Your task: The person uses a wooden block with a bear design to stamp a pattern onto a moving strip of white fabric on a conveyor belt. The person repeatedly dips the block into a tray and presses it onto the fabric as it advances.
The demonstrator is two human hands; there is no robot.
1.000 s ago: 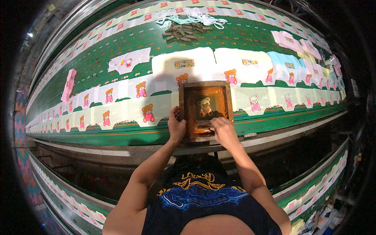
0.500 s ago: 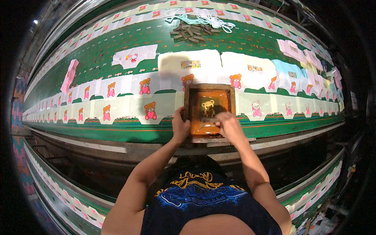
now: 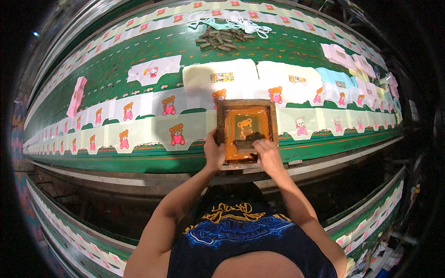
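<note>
A wooden-framed printing screen (image 3: pixel 275 120) lies over pale fabric pieces near the table's front edge. Its orange mesh (image 3: pixel 231 139) shows a bear-shaped stencil (image 3: pixel 244 125). My left hand (image 3: pixel 214 152) is closed around the left rail of the frame. Inside the frame, my right hand (image 3: pixel 268 154) grips a dark squeegee (image 3: pixel 243 147), which lies across the mesh just below the bear; the fingers cover its right end. To the left is a fabric piece with a printed brown bear holding a pink heart (image 3: pixel 176 134). Fabric right of the screen carries a paler, partly coloured bear (image 3: pixel 301 126).
Rows of printed fabric run along the long green table (image 3: pixel 106 65). Short dark sticks (image 3: pixel 221 39) are piled beyond the screen, beside pale straps (image 3: pixel 252 27). A folded pink cloth (image 3: pixel 76 96) lies at left, more stacked pieces (image 3: pixel 340 54) at right. Another printed row stands behind me.
My right hand and the squeegee have come nearer to me over the mesh, uncovering more of the bear stencil. My left hand stays on the frame. The whole view has shifted slightly.
</note>
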